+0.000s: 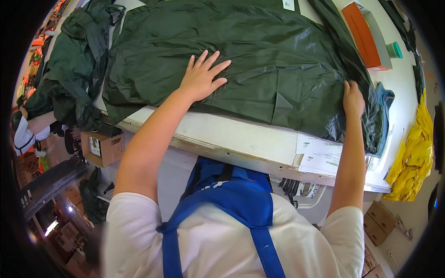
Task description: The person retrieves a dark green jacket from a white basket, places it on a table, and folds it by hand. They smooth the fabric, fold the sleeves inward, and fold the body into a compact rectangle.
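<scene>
A dark green, shiny waterproof garment (153, 60) lies spread across the white table (222, 129), with fold lines and small wrinkles over it. On its middle, near the front edge, my left hand (203, 78) rests flat with the fingers spread. My right hand (353, 99) is closed at the garment's right end, thumb and fingers pinching the fabric edge. Loose dark green fabric (366, 97) bunches just beyond that hand. The garment's far part runs out of view at the top.
Crumpled green garments (76, 60) hang over the table's left end. An orange box (364, 37) and a green-capped container (394, 50) stand at the far right, near folded blue denim (384, 106). Printed sheets (320, 150) lie by the front edge. Yellow fabric (415, 148) hangs at right.
</scene>
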The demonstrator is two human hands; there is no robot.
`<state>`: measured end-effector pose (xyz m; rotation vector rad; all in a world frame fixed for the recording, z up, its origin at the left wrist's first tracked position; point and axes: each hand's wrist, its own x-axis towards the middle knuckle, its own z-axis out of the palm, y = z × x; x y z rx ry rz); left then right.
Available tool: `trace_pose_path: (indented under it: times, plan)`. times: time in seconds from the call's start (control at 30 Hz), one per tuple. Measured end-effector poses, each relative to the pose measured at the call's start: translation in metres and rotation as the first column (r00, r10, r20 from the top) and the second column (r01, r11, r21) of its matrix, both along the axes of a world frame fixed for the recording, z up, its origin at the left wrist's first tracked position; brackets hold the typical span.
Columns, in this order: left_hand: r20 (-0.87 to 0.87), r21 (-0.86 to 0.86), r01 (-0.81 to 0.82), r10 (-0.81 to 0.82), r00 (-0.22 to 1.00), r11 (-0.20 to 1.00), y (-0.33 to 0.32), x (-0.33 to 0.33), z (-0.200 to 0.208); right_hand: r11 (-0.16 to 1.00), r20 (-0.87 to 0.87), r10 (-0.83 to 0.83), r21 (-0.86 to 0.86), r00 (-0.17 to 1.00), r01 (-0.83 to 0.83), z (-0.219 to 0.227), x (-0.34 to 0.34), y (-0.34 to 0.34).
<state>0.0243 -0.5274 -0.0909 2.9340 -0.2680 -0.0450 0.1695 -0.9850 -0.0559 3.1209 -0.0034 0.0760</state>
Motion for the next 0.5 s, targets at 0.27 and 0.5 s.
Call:
trace_pose_path:
  times: [0.27, 0.5]
  plan:
    - [0.083, -0.036, 0.102, -0.098, 0.992, 0.994, -0.026, -0.002, -0.007, 0.926, -0.200, -0.376, -0.112, 0.905, 0.361, -0.040, -0.092, -0.167]
    - [0.318, -0.314, -0.469, 0.557, 0.767, 0.826, 0.039, -0.102, 0.039, 0.979, 0.372, 0.203, -0.056, 0.906, -0.196, -0.021, -0.103, -0.088]
